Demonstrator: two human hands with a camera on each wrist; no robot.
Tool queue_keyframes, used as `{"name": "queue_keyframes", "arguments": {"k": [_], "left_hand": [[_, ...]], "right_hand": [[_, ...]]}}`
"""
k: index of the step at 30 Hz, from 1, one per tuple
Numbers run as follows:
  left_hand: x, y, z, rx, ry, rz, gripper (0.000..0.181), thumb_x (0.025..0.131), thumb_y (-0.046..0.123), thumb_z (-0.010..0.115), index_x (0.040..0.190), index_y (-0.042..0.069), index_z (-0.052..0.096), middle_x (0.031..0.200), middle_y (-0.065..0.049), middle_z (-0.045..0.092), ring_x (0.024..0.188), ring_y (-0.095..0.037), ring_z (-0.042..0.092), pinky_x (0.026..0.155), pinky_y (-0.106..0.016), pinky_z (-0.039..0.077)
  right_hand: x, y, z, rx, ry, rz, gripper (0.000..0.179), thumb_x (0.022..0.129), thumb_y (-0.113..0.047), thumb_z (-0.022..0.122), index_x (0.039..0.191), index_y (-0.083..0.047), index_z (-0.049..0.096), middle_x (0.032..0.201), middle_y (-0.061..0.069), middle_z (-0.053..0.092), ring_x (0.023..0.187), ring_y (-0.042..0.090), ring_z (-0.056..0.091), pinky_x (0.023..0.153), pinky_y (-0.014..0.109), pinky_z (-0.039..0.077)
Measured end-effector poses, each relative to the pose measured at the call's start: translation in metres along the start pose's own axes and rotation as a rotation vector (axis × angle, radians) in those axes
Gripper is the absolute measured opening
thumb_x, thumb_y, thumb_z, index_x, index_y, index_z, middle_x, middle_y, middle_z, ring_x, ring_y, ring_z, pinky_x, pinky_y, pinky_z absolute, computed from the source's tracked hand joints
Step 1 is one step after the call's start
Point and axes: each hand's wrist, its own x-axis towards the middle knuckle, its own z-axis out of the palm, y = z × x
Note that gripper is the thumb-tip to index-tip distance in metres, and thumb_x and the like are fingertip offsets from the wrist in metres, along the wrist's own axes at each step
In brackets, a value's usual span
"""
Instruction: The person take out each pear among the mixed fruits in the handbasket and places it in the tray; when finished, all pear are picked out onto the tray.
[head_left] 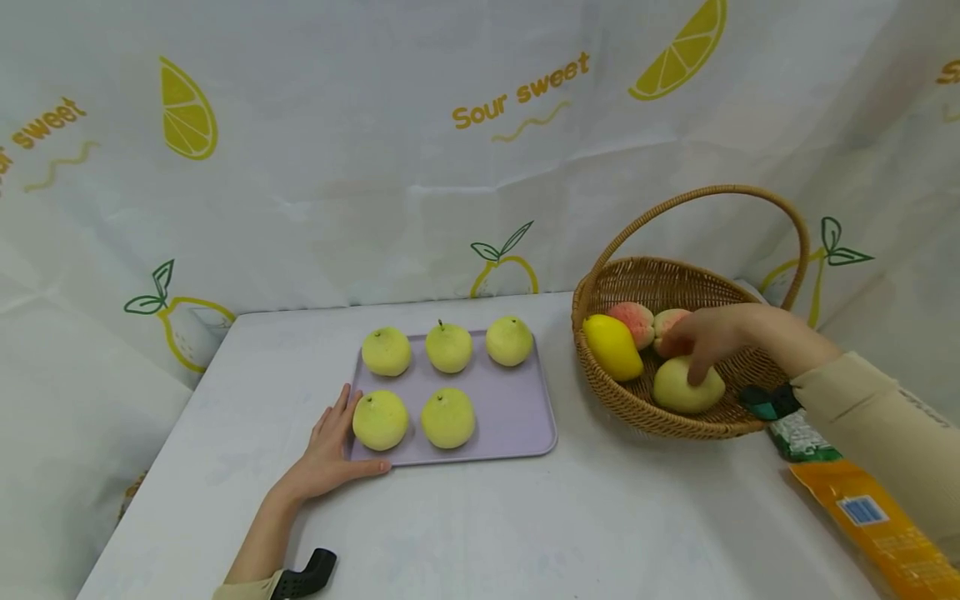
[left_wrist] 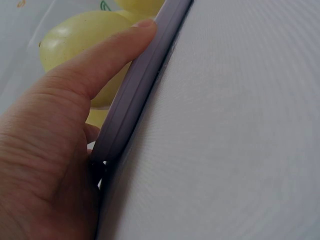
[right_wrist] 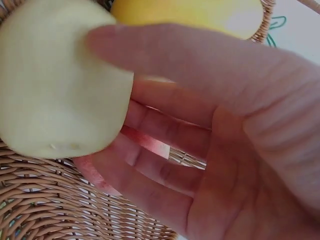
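Note:
My left hand (head_left: 324, 454) rests at the near left corner of a lilac tray (head_left: 517, 417), thumb along its front edge and fingers along its left side. On the tray sit several round yellow-green pears (head_left: 448, 418). In the left wrist view the thumb touches the tray's rim (left_wrist: 137, 80). My right hand (head_left: 716, 333) reaches into a wicker basket (head_left: 637, 417) and holds a pale yellow-green pear (head_left: 686, 387). In the right wrist view its thumb lies across the pear (right_wrist: 60, 95), with the other fingers behind it, partly hidden.
Beside the held pear in the basket lie a yellow mango (head_left: 613, 346) and two pinkish peaches (head_left: 633, 323). The basket's tall handle (head_left: 705, 192) arches above. Right of the basket are a green packet (head_left: 806, 437) and an orange packet (head_left: 881, 525). A printed cloth hangs behind.

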Motion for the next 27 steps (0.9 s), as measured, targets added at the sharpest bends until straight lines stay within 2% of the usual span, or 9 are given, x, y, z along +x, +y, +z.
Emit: {"name": "queue_keyframes", "arguments": {"k": [2,3,6,9,12,17,22,27], "left_hand": [[0.0,0.0,0.0,0.001,0.001,-0.001,0.12,0.073,0.046,0.082,0.157,0.007,0.007,0.162,-0.016,-0.006,0.144,-0.047,-0.009,0.109,-0.067,-0.002],[0.0,0.0,0.0,0.002,0.002,-0.002,0.12,0.073,0.047,0.082,0.157,0.007,0.007,0.162,-0.016,-0.006,0.144,-0.047,-0.009,0.109,-0.067,-0.002],[0.0,0.0,0.0,0.003,0.005,-0.001,0.12,0.073,0.047,0.083,0.157,0.007,0.008,0.162,-0.016,-0.005,0.144,-0.047,-0.008,0.109,-0.067,-0.002],[0.0,-0.001,0.0,0.005,0.007,0.003,0.119,0.073,0.047,0.083,0.157,0.006,0.008,0.162,-0.017,-0.005,0.144,-0.047,-0.008,0.109,-0.067,-0.002],[0.0,0.0,0.001,0.002,0.008,0.008,0.119,0.073,0.046,0.083,0.157,0.006,0.008,0.162,-0.017,-0.005,0.144,-0.047,-0.008,0.109,-0.067,-0.003],[-0.001,0.001,0.001,-0.003,0.004,0.005,0.119,0.073,0.046,0.083,0.157,0.005,0.008,0.162,-0.017,-0.005,0.143,-0.048,-0.009,0.109,-0.067,-0.003],[-0.001,0.002,0.001,0.0,0.004,0.0,0.119,0.073,0.047,0.082,0.157,0.005,0.008,0.162,-0.017,-0.005,0.143,-0.048,-0.009,0.109,-0.068,-0.002],[-0.001,0.001,0.0,0.006,0.006,0.002,0.119,0.073,0.046,0.082,0.157,0.005,0.008,0.162,-0.017,-0.005,0.143,-0.049,-0.008,0.109,-0.067,-0.003]], "right_hand": [[0.002,-0.002,0.0,-0.008,-0.028,-0.005,0.039,0.077,-0.016,0.078,0.108,0.002,0.062,0.1,0.006,0.061,0.091,0.025,0.056,0.078,0.04,0.049],[0.004,-0.004,0.0,-0.008,-0.043,-0.006,0.032,0.077,-0.016,0.078,0.099,-0.001,0.061,0.091,0.002,0.057,0.084,0.02,0.052,0.072,0.036,0.046],[0.006,-0.008,0.0,-0.011,-0.073,-0.006,0.026,0.075,-0.015,0.078,0.089,-0.007,0.058,0.083,-0.003,0.05,0.076,0.015,0.045,0.065,0.031,0.039],[0.008,-0.011,0.0,-0.039,-0.077,0.003,0.037,0.076,-0.017,0.08,0.104,-0.003,0.061,0.098,0.0,0.058,0.088,0.018,0.051,0.075,0.036,0.047],[0.012,-0.009,0.0,-0.056,-0.097,0.017,0.049,0.075,-0.021,0.083,0.114,-0.002,0.059,0.109,0.003,0.059,0.097,0.022,0.052,0.084,0.042,0.048],[0.021,0.001,0.004,-0.044,-0.169,0.047,0.06,0.071,-0.029,0.087,0.118,-0.006,0.059,0.111,0.004,0.057,0.101,0.024,0.051,0.087,0.044,0.047],[0.027,0.011,0.008,-0.072,-0.181,0.065,0.077,0.065,-0.042,0.088,0.128,-0.01,0.056,0.117,0.005,0.054,0.105,0.025,0.049,0.09,0.045,0.044],[0.025,0.001,0.007,-0.07,-0.176,0.033,0.073,0.066,-0.037,0.088,0.125,-0.01,0.054,0.115,0.003,0.054,0.103,0.023,0.05,0.089,0.043,0.046]]}}
